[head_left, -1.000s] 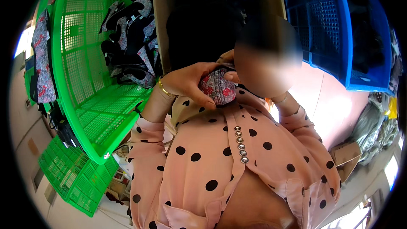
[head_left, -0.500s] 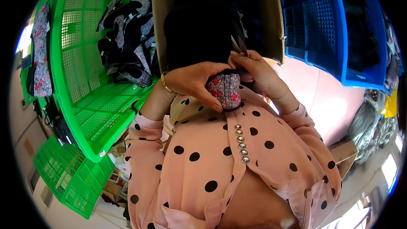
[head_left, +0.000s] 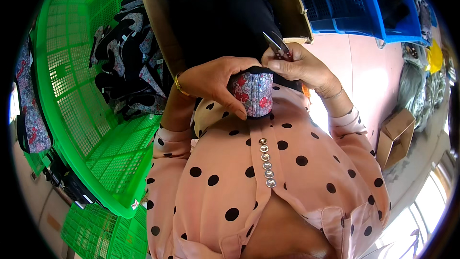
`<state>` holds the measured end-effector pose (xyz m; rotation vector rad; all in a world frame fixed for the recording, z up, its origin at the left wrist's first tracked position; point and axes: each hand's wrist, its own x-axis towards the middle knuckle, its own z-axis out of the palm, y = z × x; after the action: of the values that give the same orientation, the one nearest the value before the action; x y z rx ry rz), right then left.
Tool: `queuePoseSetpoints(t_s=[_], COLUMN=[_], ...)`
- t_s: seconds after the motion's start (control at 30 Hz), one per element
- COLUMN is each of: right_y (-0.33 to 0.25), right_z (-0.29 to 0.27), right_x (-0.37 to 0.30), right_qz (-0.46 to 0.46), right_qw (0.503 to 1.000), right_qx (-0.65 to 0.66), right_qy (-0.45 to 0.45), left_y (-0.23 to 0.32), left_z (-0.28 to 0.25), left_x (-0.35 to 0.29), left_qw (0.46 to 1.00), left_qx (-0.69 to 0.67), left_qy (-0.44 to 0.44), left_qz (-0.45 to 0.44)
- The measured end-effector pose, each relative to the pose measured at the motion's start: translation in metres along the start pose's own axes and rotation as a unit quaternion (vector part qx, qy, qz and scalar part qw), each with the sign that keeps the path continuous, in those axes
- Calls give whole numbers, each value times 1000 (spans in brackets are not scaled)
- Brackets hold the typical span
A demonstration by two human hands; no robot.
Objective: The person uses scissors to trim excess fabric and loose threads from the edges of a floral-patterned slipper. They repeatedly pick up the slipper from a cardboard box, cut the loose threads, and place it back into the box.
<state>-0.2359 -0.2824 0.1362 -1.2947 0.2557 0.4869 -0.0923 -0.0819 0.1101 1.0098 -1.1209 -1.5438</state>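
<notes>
My left hand (head_left: 213, 85) is wrapped around a curved floral fabric piece (head_left: 254, 94), with its thumb along the near side. Grey-blue with red flowers, the piece has stitched seams and black edging; its exact kind is unclear. Close by on the right, my right hand (head_left: 306, 67) is closed on a pair of small scissors (head_left: 278, 45). Their pointed metal blades stick up and away from the fabric, a little apart at the tips. Part of the scissors is hidden in the fingers. Both hands are just in front of my polka-dot shirt.
On the left stands a green plastic crate (head_left: 79, 129) holding several black-and-floral fabric pieces (head_left: 139, 62). Ahead is a cardboard box (head_left: 160, 19) with dark contents. A blue crate (head_left: 376, 7) is at the far right, with an open carton (head_left: 395, 139) and plastic bags (head_left: 414, 91) nearer.
The surroundings have shifted in the picture as my head moved. The floral piece now shows more of its front, and my right hand has moved slightly right with the scissors.
</notes>
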Motion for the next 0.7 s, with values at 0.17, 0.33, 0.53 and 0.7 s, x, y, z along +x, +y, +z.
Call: queuePoseSetpoints(t_s=[0.17, 0.33, 0.53, 0.7], right_y=[3, 5, 20, 26], right_z=[8, 17, 14, -6], right_x=[2, 13, 28, 31], right_qz=[-7, -25, -102, -101], right_qw=[998, 1000, 942, 912], right_qx=[-66, -16, -292, -314], right_qy=[-2, 9, 133, 245], left_y=[-11, -17, -21, -10], left_z=[-3, -8, -13, -15], left_x=[-6, -13, -17, -16], left_qw=[998, 999, 998, 999], left_qx=[11, -44, -17, -34], left_qy=[1, -10, -2, 4], left_qz=[55, 25, 53, 16])
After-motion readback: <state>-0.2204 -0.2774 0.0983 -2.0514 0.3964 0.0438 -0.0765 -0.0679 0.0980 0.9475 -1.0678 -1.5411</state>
